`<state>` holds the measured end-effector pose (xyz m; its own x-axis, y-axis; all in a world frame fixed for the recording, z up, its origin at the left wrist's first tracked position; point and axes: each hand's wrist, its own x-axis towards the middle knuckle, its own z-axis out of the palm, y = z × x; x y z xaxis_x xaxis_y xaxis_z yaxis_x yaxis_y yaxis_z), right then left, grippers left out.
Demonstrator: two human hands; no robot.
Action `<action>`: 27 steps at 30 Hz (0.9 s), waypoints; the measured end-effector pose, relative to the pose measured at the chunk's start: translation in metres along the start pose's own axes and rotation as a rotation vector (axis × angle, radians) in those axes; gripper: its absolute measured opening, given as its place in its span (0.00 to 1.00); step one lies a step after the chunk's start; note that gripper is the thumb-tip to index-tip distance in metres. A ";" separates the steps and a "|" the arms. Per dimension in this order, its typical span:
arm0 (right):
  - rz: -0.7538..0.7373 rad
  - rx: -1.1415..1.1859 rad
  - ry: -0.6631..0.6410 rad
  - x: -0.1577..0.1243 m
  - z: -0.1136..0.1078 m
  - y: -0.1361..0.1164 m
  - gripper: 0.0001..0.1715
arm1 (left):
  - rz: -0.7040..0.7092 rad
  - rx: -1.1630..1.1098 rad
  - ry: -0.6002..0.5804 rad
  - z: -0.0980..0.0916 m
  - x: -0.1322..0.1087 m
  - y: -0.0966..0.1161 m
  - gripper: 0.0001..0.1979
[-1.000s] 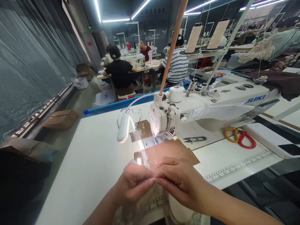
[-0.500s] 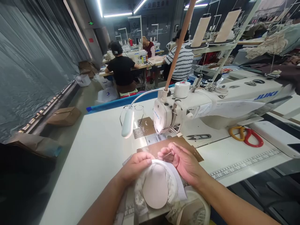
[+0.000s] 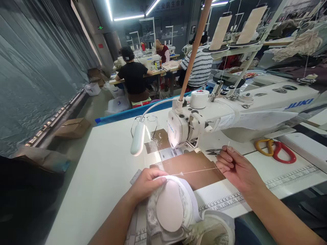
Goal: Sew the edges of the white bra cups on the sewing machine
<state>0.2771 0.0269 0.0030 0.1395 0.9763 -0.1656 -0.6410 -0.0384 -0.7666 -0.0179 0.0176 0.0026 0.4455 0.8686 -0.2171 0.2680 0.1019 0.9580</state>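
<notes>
My left hand (image 3: 145, 183) grips the top edge of a white lace bra cup (image 3: 170, 211) at the table's front edge, with its pale padded inside facing up. My right hand (image 3: 236, 168) is out to the right, fingers pinched on a needle (image 3: 228, 144). A thin thread (image 3: 196, 171) runs taut from the cup to that hand. The thread crosses a brown sheet (image 3: 191, 166) lying in front of the white Juki sewing machine (image 3: 230, 114).
Small thread snips (image 3: 213, 150) lie just beyond my right hand. Yellow-and-red scissors (image 3: 277, 151) sit further right. A gooseneck lamp (image 3: 138, 137) and spectacles (image 3: 144, 119) are left of the machine head. Thread cones (image 3: 221, 31) stand behind. Other people sew at tables beyond.
My right hand has pulled away from the cup to the right, drawing the thread out taut. My left hand has kept its hold on the cup.
</notes>
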 end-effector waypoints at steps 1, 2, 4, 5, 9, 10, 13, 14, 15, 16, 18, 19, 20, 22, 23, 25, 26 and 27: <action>-0.014 0.002 0.018 0.001 -0.002 -0.003 0.13 | -0.002 0.028 -0.007 0.000 0.000 0.001 0.12; -0.025 0.011 0.035 0.002 -0.004 -0.005 0.14 | -0.004 0.041 -0.016 0.000 0.000 0.001 0.12; -0.044 0.029 0.058 0.004 -0.006 -0.008 0.15 | -0.010 0.031 -0.040 -0.001 0.000 0.002 0.12; -0.056 0.034 0.067 0.005 -0.007 -0.009 0.15 | -0.013 0.019 -0.053 -0.001 0.000 0.002 0.12; -0.084 0.047 0.090 0.009 -0.008 -0.011 0.14 | -0.028 -0.024 -0.085 -0.001 0.000 0.002 0.14; -0.089 0.051 0.094 0.009 -0.008 -0.011 0.14 | -0.036 -0.037 -0.089 -0.001 0.000 0.002 0.15; -0.103 0.068 0.108 0.011 -0.010 -0.011 0.14 | -0.065 -0.078 -0.101 -0.001 -0.001 0.004 0.15; -0.104 0.074 0.113 0.011 -0.010 -0.012 0.14 | -0.074 -0.089 -0.104 -0.002 -0.001 0.004 0.15; -0.105 0.079 0.118 0.011 -0.011 -0.012 0.13 | -0.081 -0.098 -0.109 -0.002 -0.001 0.005 0.15; -0.105 0.084 0.123 0.012 -0.011 -0.012 0.13 | -0.085 -0.104 -0.112 -0.002 -0.001 0.005 0.15; -0.104 0.091 0.136 0.012 -0.013 -0.013 0.12 | -0.088 -0.112 -0.119 -0.002 -0.001 0.005 0.15; -0.105 0.093 0.142 0.013 -0.014 -0.013 0.11 | -0.090 -0.112 -0.121 -0.002 -0.001 0.005 0.16; -0.107 0.095 0.147 0.013 -0.015 -0.014 0.10 | -0.091 -0.111 -0.121 -0.002 -0.001 0.005 0.16; -0.112 0.098 0.156 0.014 -0.018 -0.014 0.10 | -0.097 -0.110 -0.120 -0.001 -0.001 0.005 0.16; -0.115 0.098 0.160 0.015 -0.019 -0.015 0.09 | -0.100 -0.110 -0.121 -0.001 -0.001 0.005 0.16; -0.121 0.097 0.168 0.017 -0.022 -0.015 0.09 | -0.109 -0.116 -0.124 -0.002 -0.001 0.005 0.16; -0.125 0.096 0.174 0.018 -0.023 -0.015 0.09 | -0.113 -0.118 -0.125 -0.002 -0.001 0.005 0.16; -0.131 0.095 0.180 0.019 -0.024 -0.015 0.10 | -0.117 -0.118 -0.127 -0.002 -0.001 0.005 0.16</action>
<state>0.3075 0.0408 -0.0039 0.3529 0.9175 -0.1832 -0.6753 0.1143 -0.7286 -0.0185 0.0181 0.0076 0.5234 0.7802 -0.3426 0.2258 0.2608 0.9386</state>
